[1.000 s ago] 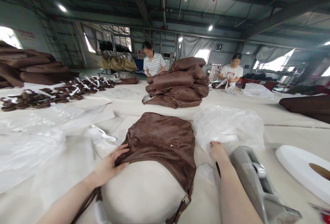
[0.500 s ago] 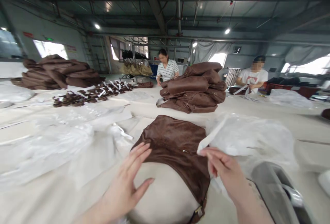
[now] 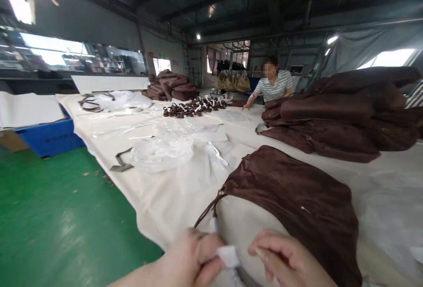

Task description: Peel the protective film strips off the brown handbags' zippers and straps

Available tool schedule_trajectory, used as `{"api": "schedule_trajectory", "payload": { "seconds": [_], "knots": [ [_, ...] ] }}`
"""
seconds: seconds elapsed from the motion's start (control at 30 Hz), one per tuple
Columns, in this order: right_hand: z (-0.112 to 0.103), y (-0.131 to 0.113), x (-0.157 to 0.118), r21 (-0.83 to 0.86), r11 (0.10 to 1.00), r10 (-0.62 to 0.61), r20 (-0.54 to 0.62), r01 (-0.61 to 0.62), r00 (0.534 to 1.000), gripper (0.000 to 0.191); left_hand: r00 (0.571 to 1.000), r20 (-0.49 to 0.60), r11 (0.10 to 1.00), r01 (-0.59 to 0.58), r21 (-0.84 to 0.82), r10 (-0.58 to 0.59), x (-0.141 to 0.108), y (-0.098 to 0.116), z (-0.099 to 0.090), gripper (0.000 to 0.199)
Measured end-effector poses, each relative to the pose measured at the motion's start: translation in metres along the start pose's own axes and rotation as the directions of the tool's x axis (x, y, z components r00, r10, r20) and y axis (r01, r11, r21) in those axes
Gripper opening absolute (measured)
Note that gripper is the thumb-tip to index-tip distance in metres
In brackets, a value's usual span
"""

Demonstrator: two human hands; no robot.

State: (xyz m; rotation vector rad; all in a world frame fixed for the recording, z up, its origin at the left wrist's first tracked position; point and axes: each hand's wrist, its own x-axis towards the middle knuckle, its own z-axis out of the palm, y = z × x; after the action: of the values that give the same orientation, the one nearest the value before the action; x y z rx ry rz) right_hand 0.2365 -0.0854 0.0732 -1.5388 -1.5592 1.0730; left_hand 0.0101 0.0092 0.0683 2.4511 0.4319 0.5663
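Observation:
A dark brown handbag (image 3: 297, 190) lies on the cloth-covered table (image 3: 158, 203), its strap looping toward me. My left hand (image 3: 198, 256) is closed around the strap (image 3: 215, 212) near the front. A white paper strip (image 3: 229, 256) is wrapped on the strap at my left fingertips. Just right of it, above the pale cloth inside the strap loop, my right hand (image 3: 284, 256) has its fingers curled and pinched together. Whether anything is between them is hidden. A small pale tag or pull (image 3: 306, 210) shows on the bag's side.
A tall stack of brown bags (image 3: 337, 115) stands behind the handbag. Crumpled clear plastic (image 3: 165, 150) and bundled brown straps (image 3: 194, 107) lie to the left. A person in a striped shirt (image 3: 276, 85) stands across the table. The table edge borders green floor (image 3: 72, 216).
The view has swung left. My left hand has gone from lying spread by the bag to gripping its strap. My right hand has moved toward the strap; the white strip is now on it.

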Motion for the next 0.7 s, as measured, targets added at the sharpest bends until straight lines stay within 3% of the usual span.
{"api": "schedule_trajectory", "payload": {
  "seconds": [0.07, 0.13, 0.2, 0.27, 0.37, 0.43, 0.53, 0.63, 0.7],
  "knots": [
    [0.005, 0.000, 0.029, -0.098, 0.995, 0.019, -0.087, -0.028, 0.996, 0.029, 0.972, -0.108, 0.966, 0.187, -0.179, -0.208, -0.016, -0.010, -0.016, 0.019],
    [0.015, 0.005, 0.065, -0.098, 0.992, 0.065, -0.125, -0.077, 0.990, 0.021, 0.921, -0.153, 0.893, 0.292, -0.342, -0.359, -0.030, -0.022, -0.028, 0.027],
    [0.034, 0.015, 0.104, 0.069, 0.970, 0.238, -0.126, -0.231, 0.963, 0.024, 0.879, -0.164, 0.830, 0.340, -0.443, -0.448, -0.041, -0.032, -0.035, 0.032],
    [0.055, 0.027, 0.138, 0.274, 0.884, 0.420, -0.108, -0.379, 0.901, 0.035, 0.846, -0.169, 0.789, 0.373, -0.489, -0.505, -0.049, -0.039, -0.038, 0.034],
    [0.079, 0.039, 0.166, 0.453, 0.813, 0.462, -0.119, -0.366, 0.879, 0.040, 0.828, -0.158, 0.764, 0.400, -0.506, -0.538, -0.057, -0.043, -0.038, 0.033],
    [0.082, 0.044, 0.170, 0.560, 0.766, 0.458, -0.130, -0.316, 0.879, 0.037, 0.828, -0.145, 0.755, 0.403, -0.518, -0.541, -0.058, -0.044, -0.036, 0.034],
    [0.069, 0.045, 0.161, 0.677, 0.674, 0.473, -0.089, -0.295, 0.877, 0.026, 0.830, -0.137, 0.742, 0.395, -0.542, -0.541, -0.055, -0.048, -0.031, 0.037],
    [0.047, 0.037, 0.143, 0.783, 0.540, 0.429, 0.059, -0.308, 0.901, 0.019, 0.835, -0.112, 0.733, 0.399, -0.551, -0.539, -0.047, -0.056, -0.023, 0.038],
    [0.037, 0.025, 0.129, 0.841, 0.449, 0.287, 0.182, -0.300, 0.940, 0.021, 0.834, -0.103, 0.725, 0.402, -0.559, -0.541, -0.041, -0.061, -0.017, 0.040]
  ]
}}
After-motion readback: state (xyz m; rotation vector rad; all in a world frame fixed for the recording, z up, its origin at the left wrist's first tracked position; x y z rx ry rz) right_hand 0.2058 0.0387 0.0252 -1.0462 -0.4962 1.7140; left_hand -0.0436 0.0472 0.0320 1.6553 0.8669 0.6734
